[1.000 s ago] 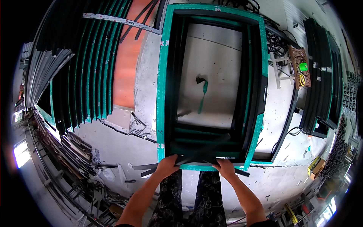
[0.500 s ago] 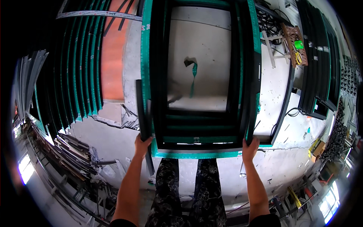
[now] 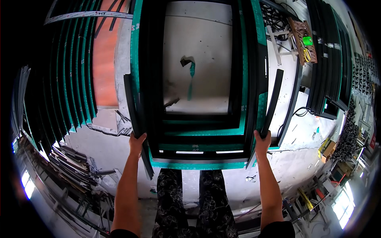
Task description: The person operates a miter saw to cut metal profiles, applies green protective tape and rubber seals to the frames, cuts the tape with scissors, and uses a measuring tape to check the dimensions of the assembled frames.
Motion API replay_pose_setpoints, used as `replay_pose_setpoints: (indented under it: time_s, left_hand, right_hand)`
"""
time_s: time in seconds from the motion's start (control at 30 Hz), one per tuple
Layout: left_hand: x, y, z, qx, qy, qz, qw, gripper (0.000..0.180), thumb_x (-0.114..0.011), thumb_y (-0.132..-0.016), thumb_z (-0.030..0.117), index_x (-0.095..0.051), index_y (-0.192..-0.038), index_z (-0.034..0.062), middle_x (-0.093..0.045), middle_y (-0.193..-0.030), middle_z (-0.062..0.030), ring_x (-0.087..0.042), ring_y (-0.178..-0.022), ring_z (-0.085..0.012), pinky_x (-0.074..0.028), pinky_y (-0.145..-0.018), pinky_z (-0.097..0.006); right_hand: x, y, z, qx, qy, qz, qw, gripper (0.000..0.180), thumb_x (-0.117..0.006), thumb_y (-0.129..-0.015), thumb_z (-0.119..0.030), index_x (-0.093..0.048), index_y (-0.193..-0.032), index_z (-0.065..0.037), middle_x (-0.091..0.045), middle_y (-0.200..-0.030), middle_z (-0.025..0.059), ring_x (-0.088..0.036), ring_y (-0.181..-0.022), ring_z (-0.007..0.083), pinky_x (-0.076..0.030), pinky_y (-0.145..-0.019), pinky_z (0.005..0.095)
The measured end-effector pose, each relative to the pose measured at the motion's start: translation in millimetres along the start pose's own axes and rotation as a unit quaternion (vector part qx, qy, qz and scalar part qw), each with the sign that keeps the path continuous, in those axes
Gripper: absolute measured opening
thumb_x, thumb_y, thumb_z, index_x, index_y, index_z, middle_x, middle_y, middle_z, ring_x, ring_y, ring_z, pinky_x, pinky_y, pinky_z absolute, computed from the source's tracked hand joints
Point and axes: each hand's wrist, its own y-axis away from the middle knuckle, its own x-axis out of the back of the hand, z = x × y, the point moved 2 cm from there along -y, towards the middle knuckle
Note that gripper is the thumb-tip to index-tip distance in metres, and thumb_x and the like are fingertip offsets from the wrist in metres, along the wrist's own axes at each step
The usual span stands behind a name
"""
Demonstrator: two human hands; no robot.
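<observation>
A stack of black rectangular frames with green film [image 3: 198,164] lies in front of me, its near edge close to my legs. My left hand [image 3: 137,143] is closed around a long dark strip [image 3: 131,103] beside the frames' left side. The strip's lower end sticks out below the hand. On the other side, my right hand [image 3: 262,141] grips a second dark strip [image 3: 274,97], which leans outward to the right at its far end. Its lower part is mostly hidden by the hand and the frames.
Black profiles with green edges [image 3: 65,79] stand in rows at the left, beside an orange-red panel [image 3: 105,63]. Scrap strips [image 3: 73,160] lie at lower left. A brown rack [image 3: 303,39] holds yellow scissors [image 3: 306,55] and a green roll [image 3: 307,41]. More dark profiles [image 3: 325,63] stand right.
Both hands have moved slightly farther apart, with the strips in them. The right strip has swung outward from the frames' side, and the left strip also sits farther out.
</observation>
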Motion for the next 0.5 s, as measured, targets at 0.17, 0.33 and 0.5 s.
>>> replay_pose_setpoints:
  time_s: [0.17, 0.33, 0.5]
  left_hand:
    - [-5, 6, 19, 0.002, -0.018, -0.020, 1.000, 0.049, -0.075, -0.079, 0.018, -0.055, -0.120, -0.0002, -0.065, -0.103, -0.0076, -0.060, -0.090, -0.0159, -0.047, -0.083, -0.030]
    - [-8, 15, 48, -0.030, 0.004, 0.008, 1.000, 0.043, -0.075, -0.078, 0.022, -0.058, -0.111, -0.0002, -0.066, -0.094, -0.0097, -0.061, -0.083, -0.0170, -0.048, -0.078, -0.030]
    - [7, -6, 55, -0.006, 0.001, -0.005, 1.000, 0.049, -0.074, -0.080, 0.019, -0.055, -0.119, -0.0025, -0.065, -0.102, -0.0085, -0.060, -0.089, -0.0153, -0.047, -0.083, -0.029]
  right_hand:
    - [-16, -35, 6, -0.005, -0.028, 0.012, 1.000, 0.037, -0.078, -0.080, -0.025, -0.056, -0.097, 0.000, -0.061, -0.081, 0.0088, -0.054, -0.074, 0.0200, -0.046, -0.071, 0.0337]
    - [-31, -69, 12, -0.005, -0.029, -0.008, 1.000, 0.041, -0.078, -0.079, -0.029, -0.056, -0.097, -0.001, -0.058, -0.080, 0.0083, -0.052, -0.073, 0.0211, -0.045, -0.071, 0.0347]
    - [-57, -52, 10, -0.030, -0.033, 0.011, 0.999, 0.044, -0.080, -0.077, -0.030, -0.056, -0.100, -0.001, -0.061, -0.085, 0.0099, -0.055, -0.078, 0.0237, -0.045, -0.074, 0.0362]
